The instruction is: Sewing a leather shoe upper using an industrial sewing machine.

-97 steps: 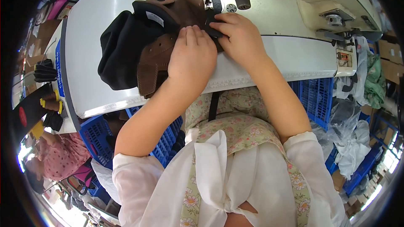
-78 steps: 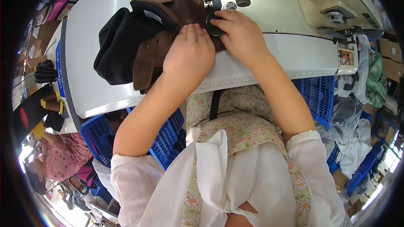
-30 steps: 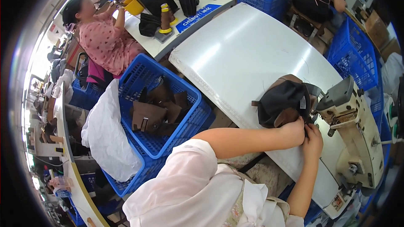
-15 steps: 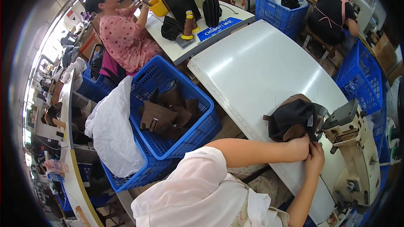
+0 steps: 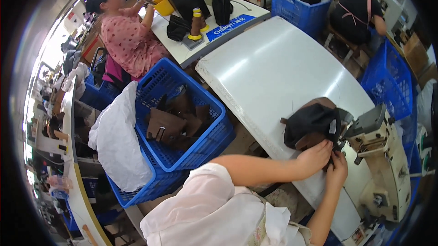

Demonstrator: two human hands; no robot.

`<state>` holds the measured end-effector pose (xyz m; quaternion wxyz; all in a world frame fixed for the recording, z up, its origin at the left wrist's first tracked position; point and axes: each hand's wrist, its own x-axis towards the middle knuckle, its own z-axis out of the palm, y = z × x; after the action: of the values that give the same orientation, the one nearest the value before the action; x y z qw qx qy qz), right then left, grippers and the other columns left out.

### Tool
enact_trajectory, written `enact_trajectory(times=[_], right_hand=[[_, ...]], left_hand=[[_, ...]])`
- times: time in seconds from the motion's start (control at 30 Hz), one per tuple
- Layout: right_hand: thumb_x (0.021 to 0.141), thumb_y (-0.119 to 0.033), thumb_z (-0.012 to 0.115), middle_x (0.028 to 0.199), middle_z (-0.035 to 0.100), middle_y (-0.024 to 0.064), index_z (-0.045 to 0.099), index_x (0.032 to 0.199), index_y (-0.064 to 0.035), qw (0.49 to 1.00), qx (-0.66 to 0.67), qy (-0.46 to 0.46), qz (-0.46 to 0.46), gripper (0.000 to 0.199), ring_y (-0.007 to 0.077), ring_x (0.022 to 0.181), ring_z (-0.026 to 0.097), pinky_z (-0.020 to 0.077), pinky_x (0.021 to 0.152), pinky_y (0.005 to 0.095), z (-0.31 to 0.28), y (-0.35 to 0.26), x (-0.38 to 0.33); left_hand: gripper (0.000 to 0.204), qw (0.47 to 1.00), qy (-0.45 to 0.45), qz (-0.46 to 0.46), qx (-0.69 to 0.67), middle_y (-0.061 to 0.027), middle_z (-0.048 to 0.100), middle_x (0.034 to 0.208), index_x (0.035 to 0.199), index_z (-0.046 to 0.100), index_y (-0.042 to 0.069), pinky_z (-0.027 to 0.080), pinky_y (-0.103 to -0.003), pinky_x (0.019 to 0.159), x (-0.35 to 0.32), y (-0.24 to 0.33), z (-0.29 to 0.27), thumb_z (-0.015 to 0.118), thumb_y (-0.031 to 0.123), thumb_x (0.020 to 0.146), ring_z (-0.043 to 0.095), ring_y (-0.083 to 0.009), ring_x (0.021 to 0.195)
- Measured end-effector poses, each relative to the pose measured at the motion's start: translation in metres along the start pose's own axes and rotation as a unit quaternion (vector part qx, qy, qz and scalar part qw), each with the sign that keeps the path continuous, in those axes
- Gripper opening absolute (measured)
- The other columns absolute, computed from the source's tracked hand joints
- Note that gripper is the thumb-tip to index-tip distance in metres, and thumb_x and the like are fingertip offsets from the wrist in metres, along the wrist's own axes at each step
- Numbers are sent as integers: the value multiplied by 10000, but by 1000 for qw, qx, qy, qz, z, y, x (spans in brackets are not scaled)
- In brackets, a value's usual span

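A black and brown fabric piece, apparently a small bag (image 5: 310,125), lies on the white tabletop beside the sewing machine (image 5: 378,159). My left hand (image 5: 315,158) grips its near edge, fingers pressed together over the cloth. Close by on the right, my right hand (image 5: 336,169) pinches the same edge just below the machine's needle area. The fingertips of both hands almost meet. The needle and the exact spot under it are too small to make out.
Left of the table, a blue crate (image 5: 182,164) holds brown fabric pieces (image 5: 169,125); white sheeting (image 5: 119,141) drapes the crate beside it. Thread cones (image 5: 196,24) stand on the far table. One co-worker (image 5: 132,40) sits at far left, another (image 5: 358,13) at far right.
My left hand has shifted slightly, its fingers now stretched further along the bag's edge. The whole view has moved a little. Both hands still hold the bag by the machine.
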<state>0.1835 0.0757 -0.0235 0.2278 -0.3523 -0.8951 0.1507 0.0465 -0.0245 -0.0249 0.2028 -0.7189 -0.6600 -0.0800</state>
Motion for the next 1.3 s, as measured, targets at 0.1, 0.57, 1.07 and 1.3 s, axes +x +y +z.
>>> enact_trajectory(times=[0.1,0.57,1.07,1.3], right_hand=[[710,-21,587,1146,658,150,723,1023,-50,1000,-13,17,-6,342,349,1065,609,480,928,406,11,12,-3],[753,-32,613,1179,634,73,684,1099,-67,999,3,52,16,355,275,1095,599,501,911,392,11,1,-7],[709,44,601,1163,627,96,677,1106,-44,998,-21,66,-9,414,289,1094,585,487,930,397,16,2,-3],[706,52,597,1135,629,103,690,1090,-47,997,-48,56,-21,407,293,1068,577,473,935,394,10,8,0]], left_hand=[[362,998,6,64,13,-204,638,1135,1045,655,-36,404,-417,1008,16,-7,14,513,202,811,575,-309,1111],[406,961,-71,255,77,-197,652,1182,1129,631,-44,471,-382,952,34,-41,-11,574,144,774,624,-275,1126],[354,964,-59,249,80,-183,677,1114,1058,655,-40,469,-355,943,36,-37,-10,595,125,750,635,-265,1077],[324,970,-41,229,63,-207,683,1067,1022,667,-56,462,-359,946,40,-31,-7,588,130,769,643,-282,1040]])
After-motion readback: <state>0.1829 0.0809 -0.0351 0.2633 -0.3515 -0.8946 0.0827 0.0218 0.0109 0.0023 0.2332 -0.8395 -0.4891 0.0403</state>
